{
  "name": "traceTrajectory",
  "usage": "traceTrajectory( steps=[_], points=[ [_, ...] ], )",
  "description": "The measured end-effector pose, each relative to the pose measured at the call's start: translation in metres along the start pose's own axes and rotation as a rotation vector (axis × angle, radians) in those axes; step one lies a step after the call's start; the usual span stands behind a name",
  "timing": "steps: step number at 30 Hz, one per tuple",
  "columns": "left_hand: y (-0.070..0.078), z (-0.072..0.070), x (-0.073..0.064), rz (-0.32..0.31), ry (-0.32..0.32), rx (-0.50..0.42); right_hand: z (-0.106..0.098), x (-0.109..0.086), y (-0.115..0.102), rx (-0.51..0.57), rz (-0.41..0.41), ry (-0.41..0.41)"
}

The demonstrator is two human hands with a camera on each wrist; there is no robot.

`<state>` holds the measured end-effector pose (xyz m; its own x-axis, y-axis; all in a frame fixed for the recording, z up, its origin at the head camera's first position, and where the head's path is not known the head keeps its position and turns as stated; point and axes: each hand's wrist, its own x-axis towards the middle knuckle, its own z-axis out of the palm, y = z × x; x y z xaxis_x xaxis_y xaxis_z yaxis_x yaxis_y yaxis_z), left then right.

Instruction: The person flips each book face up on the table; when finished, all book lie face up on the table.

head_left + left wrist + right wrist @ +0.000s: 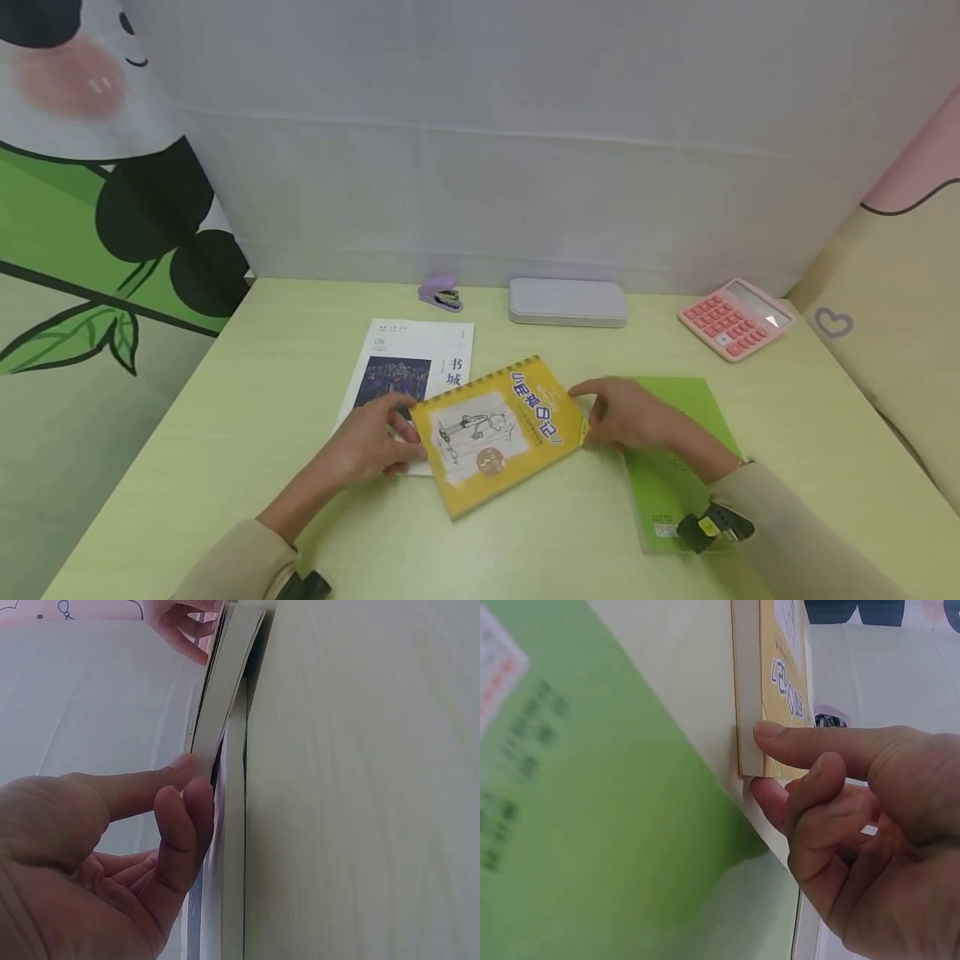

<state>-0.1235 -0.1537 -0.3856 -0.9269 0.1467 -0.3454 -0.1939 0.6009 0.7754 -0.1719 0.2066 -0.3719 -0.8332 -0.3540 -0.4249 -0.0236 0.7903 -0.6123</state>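
Note:
A yellow comic-style book (487, 433) lies slanted between my two hands, its cover up. My left hand (375, 435) pinches its left edge; in the left wrist view the thumb (142, 787) is on the cover side with fingertips at the underside. At the opposite corner, my right hand (630, 412) pinches the book between thumb and finger. Beneath the yellow book's left part lies a white book (422, 340) with a dark picture, partly covered. A green book (660, 500) lies under my right hand and forearm, apart from the yellow one.
Along the back of the pale table (202, 433) stand a purple stapler (441, 292), a grey flat case (567, 302) and a pink calculator (737, 319). A white sheet (510, 200) hangs behind the table's far edge.

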Motion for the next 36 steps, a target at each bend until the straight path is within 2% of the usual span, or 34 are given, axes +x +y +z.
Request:
traceTrajectory(
  steps=[6, 13, 23, 27, 31, 36],
  points=[
    [-0.001, 0.000, -0.003, -0.015, 0.024, -0.012, -0.011, 0.015, 0.003, -0.019, -0.046, 0.003],
    [-0.009, -0.001, -0.001, -0.012, 0.040, -0.033, -0.015, 0.027, 0.005, -0.011, -0.019, 0.024],
    [-0.011, -0.004, -0.004, 0.023, 0.022, -0.002, -0.017, 0.040, 0.010, 0.044, 0.007, 0.056],
    [-0.011, -0.005, -0.007, 0.044, -0.005, -0.002, -0.018, 0.042, 0.009, 0.073, 0.020, 0.090],
    [-0.008, -0.003, -0.011, 0.045, -0.033, -0.014, -0.016, 0.043, 0.010, 0.101, 0.040, 0.137],
    [-0.005, -0.001, -0.014, 0.032, -0.036, -0.005, -0.013, 0.043, 0.010, 0.128, 0.057, 0.165]
  ],
)
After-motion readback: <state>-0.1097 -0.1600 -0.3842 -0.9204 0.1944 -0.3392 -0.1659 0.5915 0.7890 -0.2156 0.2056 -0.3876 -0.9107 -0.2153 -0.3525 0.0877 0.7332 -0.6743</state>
